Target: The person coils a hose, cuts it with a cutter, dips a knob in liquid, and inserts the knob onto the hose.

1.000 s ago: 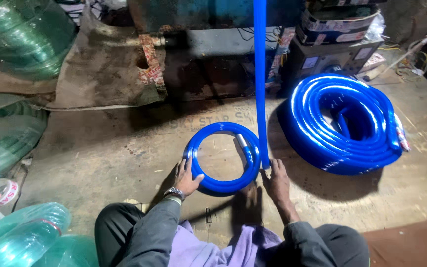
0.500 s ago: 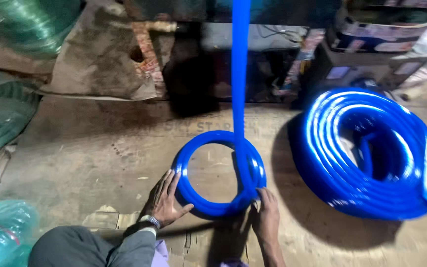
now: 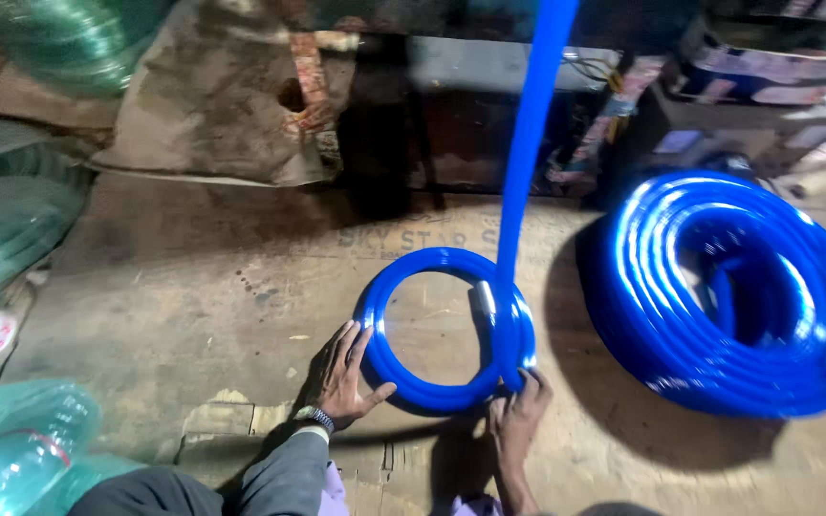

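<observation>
— While the small blue hose ring (image 3: 446, 330) lies flat on the cardboard-covered floor (image 3: 193, 306), where do the hands sit on it?

— Left hand (image 3: 341, 375) is spread wide, fingers fanned out and palm down, pressing against the ring's lower-left outer edge with the thumb pointing along the hose. It pins the ring rather than gripping it. There is a watch (image 3: 315, 417) on that wrist and a grey sleeve (image 3: 274, 473) behind it.

— And the other one?

— Right hand (image 3: 518, 411) is at the ring's lower-right edge, fingers curled over the hose just where the long blue strand (image 3: 528, 143) comes down from above and joins the ring. It looks closed on the hose there (though the fingertips are partly hidden behind the tubing, so how tight I cannot tell).

— What sits around it?

— A big coil of the same blue hose (image 3: 728, 296) lies to the right, near the ring but not touching it. Green hose bundles (image 3: 11, 220) are piled at the left edge, and a brown sack (image 3: 212, 105) leans at the back.

— Anything different from half a second ago?

— Little. Both hands keep the same spots on the ring, left one splayed, right one curled. The strand from above now leans to the right as it rises, where it ran nearly straight up before, and the ring sits a touch closer to the middle of the view (the head has shifted a bit).
</observation>
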